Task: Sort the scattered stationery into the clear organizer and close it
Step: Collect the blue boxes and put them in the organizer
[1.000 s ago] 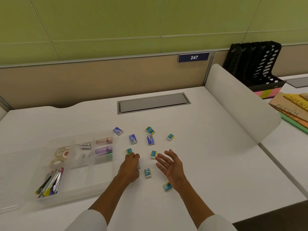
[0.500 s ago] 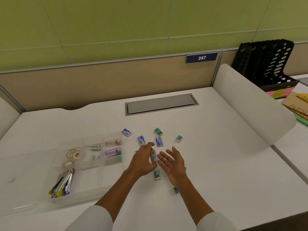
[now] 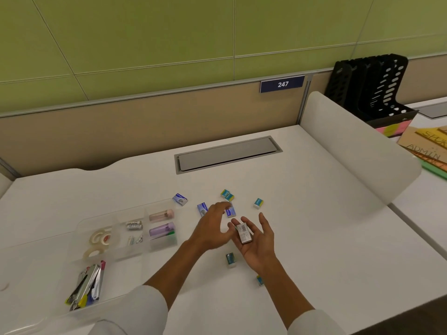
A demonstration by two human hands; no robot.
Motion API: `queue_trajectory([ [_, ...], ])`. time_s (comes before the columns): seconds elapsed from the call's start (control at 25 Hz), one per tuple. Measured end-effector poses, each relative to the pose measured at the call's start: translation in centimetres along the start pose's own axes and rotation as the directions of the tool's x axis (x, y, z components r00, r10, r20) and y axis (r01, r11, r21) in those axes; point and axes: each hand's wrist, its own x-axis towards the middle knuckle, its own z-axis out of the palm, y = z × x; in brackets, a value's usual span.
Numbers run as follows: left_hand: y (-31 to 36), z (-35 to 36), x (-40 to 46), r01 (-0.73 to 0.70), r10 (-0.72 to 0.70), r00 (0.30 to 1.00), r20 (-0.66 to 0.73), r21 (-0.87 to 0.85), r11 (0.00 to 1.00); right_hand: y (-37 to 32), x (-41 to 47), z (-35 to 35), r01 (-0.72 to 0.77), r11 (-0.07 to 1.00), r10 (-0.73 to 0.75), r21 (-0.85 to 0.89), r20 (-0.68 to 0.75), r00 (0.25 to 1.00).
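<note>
Right hand (image 3: pixel 257 240), palm up and fingers apart, cradles a box (image 3: pixel 243 233), apparently as a collecting tray, while the empty left hand (image 3: pixel 212 228), fingers loosely spread, hovers just beside it.

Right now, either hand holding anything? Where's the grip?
Right hand cradles a small box, resting flat on its open palm and fingers. Left hand holds nothing.

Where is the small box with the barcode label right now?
In the head view, the small box lies on the open palm of the right hand, just right of the left hand, above the desk.
</note>
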Motion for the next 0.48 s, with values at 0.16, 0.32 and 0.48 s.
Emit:
queue_trajectory([
  [0.16,-1.0,0.2,2.3,0.03,-0.03,1.0,-0.004,0.043,0.999,-1.1,0.5,-0.8,0.01,0.998,-0.01,0.057,0.009,1.0],
  [0.32,-1.7,1.6,4.2,0.087,-0.09,0.995,0.034,0.08,0.993,-2.3,1.4,-1.7,0.026,0.996,-0.027,0.082,0.01,1.0],
  [0.48,-2.2,3.1,5.9,0.153,-0.17,0.979,0.112,0.143,0.978,-3.5,2.6,-1.8,0.027,0.995,-0.028,0.094,0.013,1.0],
])
